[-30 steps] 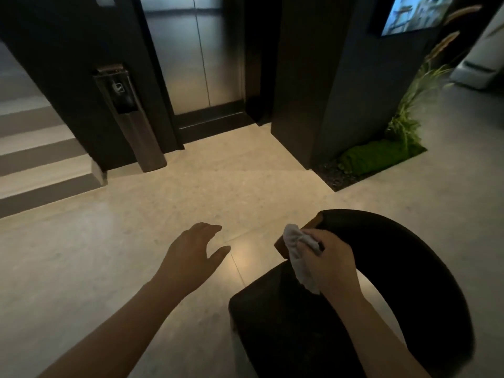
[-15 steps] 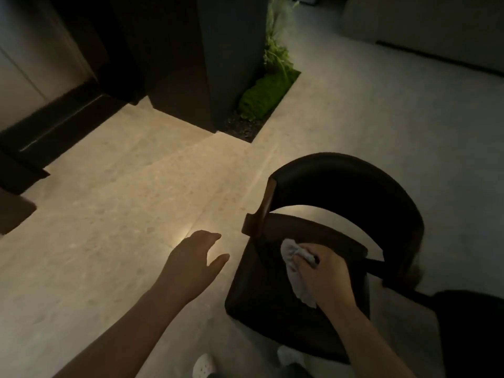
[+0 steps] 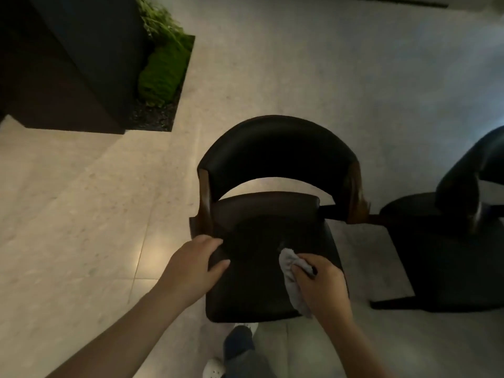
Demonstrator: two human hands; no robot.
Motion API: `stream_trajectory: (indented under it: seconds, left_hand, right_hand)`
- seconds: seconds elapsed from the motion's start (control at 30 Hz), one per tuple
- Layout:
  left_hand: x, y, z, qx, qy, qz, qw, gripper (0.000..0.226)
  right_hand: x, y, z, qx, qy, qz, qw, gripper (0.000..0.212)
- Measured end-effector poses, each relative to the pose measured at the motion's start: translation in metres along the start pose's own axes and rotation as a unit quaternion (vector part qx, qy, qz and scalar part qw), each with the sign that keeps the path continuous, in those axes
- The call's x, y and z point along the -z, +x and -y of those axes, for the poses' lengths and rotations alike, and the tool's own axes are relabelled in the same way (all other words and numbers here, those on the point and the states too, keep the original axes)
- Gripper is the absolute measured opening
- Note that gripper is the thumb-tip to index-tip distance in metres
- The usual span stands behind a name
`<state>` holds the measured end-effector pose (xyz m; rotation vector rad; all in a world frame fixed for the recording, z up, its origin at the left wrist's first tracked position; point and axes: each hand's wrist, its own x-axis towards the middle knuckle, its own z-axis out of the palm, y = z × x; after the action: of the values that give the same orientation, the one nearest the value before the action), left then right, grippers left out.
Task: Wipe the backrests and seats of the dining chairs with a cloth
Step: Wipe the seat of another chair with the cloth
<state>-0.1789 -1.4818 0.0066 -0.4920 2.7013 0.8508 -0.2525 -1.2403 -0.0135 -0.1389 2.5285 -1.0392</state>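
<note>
Over the pale floor (image 3: pixel 81 214), the dark chair (image 3: pixel 275 151) now sits square below me, a second chair (image 3: pixel 450 241) to its right. My left hand (image 3: pixel 193 266), loose in the air a second ago, now grips the left edge of the seat (image 3: pixel 267 236). My right hand (image 3: pixel 321 285) clenches the cloth (image 3: pixel 293 276), which has come down from the backrest end onto the seat. I judge seat wiping is starting.

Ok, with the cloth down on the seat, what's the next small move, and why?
Probably sweep the cloth leftward across the seat. The right hand holds it bunched on the seat's right side, and the left hand grips the seat's left edge, which should steady it against the stroke.
</note>
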Motion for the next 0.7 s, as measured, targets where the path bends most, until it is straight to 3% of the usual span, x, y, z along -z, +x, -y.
stream_trajectory:
  seconds: [0.3, 0.7]
  left_hand:
    - [-0.034, 0.079, -0.021, -0.057, 0.035, 0.076, 0.995, 0.052]
    - [-0.078, 0.173, -0.019, -0.144, 0.098, 0.178, 0.968, 0.056]
  right_hand:
    - [0.002, 0.045, -0.039, -0.072, 0.039, -0.046, 0.996, 0.012]
    - [-0.018, 0.070, -0.065, -0.143, 0.066, -0.107, 0.982, 0.024]
